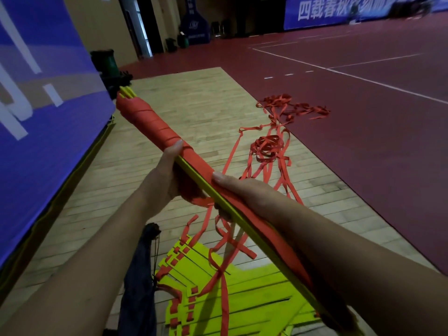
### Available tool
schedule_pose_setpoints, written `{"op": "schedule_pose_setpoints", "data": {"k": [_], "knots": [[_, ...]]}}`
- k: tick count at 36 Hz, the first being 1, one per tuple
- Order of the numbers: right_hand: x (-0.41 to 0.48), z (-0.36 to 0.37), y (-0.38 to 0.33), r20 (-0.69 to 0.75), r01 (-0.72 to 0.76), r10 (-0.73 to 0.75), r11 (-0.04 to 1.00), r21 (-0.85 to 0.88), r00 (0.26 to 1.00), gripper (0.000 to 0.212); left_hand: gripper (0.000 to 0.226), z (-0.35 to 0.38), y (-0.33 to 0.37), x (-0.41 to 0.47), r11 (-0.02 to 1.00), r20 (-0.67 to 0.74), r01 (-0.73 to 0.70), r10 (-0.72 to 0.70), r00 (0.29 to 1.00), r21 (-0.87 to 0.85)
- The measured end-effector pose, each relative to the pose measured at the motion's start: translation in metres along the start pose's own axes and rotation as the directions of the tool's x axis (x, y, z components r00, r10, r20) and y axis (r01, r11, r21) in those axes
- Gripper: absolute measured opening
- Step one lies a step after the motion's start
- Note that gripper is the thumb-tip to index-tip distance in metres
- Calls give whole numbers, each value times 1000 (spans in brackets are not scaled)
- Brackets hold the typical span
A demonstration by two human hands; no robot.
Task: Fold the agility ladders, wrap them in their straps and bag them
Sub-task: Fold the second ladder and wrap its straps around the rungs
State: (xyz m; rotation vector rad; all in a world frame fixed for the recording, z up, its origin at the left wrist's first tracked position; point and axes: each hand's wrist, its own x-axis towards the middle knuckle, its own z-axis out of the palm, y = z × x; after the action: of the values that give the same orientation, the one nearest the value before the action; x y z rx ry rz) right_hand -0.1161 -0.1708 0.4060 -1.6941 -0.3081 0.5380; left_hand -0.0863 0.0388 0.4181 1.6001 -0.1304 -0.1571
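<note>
Left hand (167, 180) and right hand (242, 192) both gripping folded ladder bundle (252, 230) — half wound in red strap (150, 122), second ladder (254, 284) and dark bag (138, 287) on floor (194, 105).

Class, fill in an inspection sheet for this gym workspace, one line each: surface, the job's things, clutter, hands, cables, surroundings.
Surface: wooden floor strip beside a red court floor with white lines.
Job's things: ladder bundle, yellow rungs partly wrapped in red strap, held in the air; second ladder fanned out on the wood; dark bag beside it.
Clutter: loose red straps tangled across wood and court.
Hands: left hand and right hand both grip the bundle, thumbs on top.
Cables: nothing seen.
Surroundings: blue banner on the left; a dark green object past it; another banner on the far wall.
</note>
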Motion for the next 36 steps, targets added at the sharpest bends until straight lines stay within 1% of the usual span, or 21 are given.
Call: {"op": "schedule_pose_setpoints", "data": {"k": [2, 3, 4, 6, 8, 10, 13, 15, 18, 21, 24, 26, 27, 30, 32, 34, 36], "knots": [[-1, 0, 0, -103, 20, -32, 994, -107, 994, 73, 97, -9, 3, -1, 974, 49, 88, -100, 994, 207], [0, 1, 0, -147, 22, -43, 990, -143, 988, 72, 105, -11, 2, 0, 945, 49, 134, -155, 987, 297], [1, 2, 1, -186, 24, -54, 986, -163, 981, 68, 105, -11, 2, -1, 916, 32, 176, -201, 979, 362], [3, 4, 3, -245, 20, -63, 984, -175, 967, 60, 94, -7, -1, -2, 891, -1, 204, -223, 975, 406], [5, 5, 4, -281, 10, -55, 987, -158, 958, 52, 80, -1, -2, -1, 924, -4, 168, -177, 984, 344], [7, 6, 6, -262, -10, -37, 984, -175, 964, 50, 66, 8, -5, 0, 952, -33, 139, -135, 990, 273], [10, 7, 11, -207, -79, 28, 967, -241, 978, 49, 49, 21, -9, 1, 946, -105, 170, -146, 984, 275], [11, 8, 14, -180, -108, 63, 961, -253, 982, 54, 43, 26, -11, 0, 957, -116, 180, -157, 981, 229], [13, 13, 16, -162, -101, 67, 971, -217, 985, 54, 39, 30, -13, -1, 965, -90, 166, -151, 984, 203], [14, 19, 16, -187, -102, 35, 928, -357, 982, 52, 39, 34, -17, -3, 969, -81, 140, -126, 989, 202], [15, 25, 15, -227, -117, 9, 876, -469, 974, 52, 48, 34, -19, -2, 978, -170, 114, -83, 982, 177], [17, 28, 15, -241, -107, -17, 865, -490, 970, 51, 56, 33, -18, -2, 986, -235, 106, -73, 969, 132], [17, 29, 14, -243, -95, -32, 865, -492, 969, 51, 56, 33, -17, -1, 988, -259, 99, -66, 964, 119], [18, 28, 9, -206, -82, -18, 880, -468, 978, 51, 51, 34, -16, -2, 994, -293, 66, -37, 956, 91], [15, 23, 8, -151, -67, 4, 909, -411, 989, 53, 52, 31, -15, -1, 999, -276, 40, -29, 961, 35], [10, 15, 6, -109, -64, 36, 962, -266, 993, 63, 43, 26, -14, -1, 1000, -235, -6, 0, 972, -26], [6, 6, 3, -24, -91, 89, 994, -58, 996, 70, 36, 21, -13, -3, 997, -168, -60, 50, 984, -51]]}}
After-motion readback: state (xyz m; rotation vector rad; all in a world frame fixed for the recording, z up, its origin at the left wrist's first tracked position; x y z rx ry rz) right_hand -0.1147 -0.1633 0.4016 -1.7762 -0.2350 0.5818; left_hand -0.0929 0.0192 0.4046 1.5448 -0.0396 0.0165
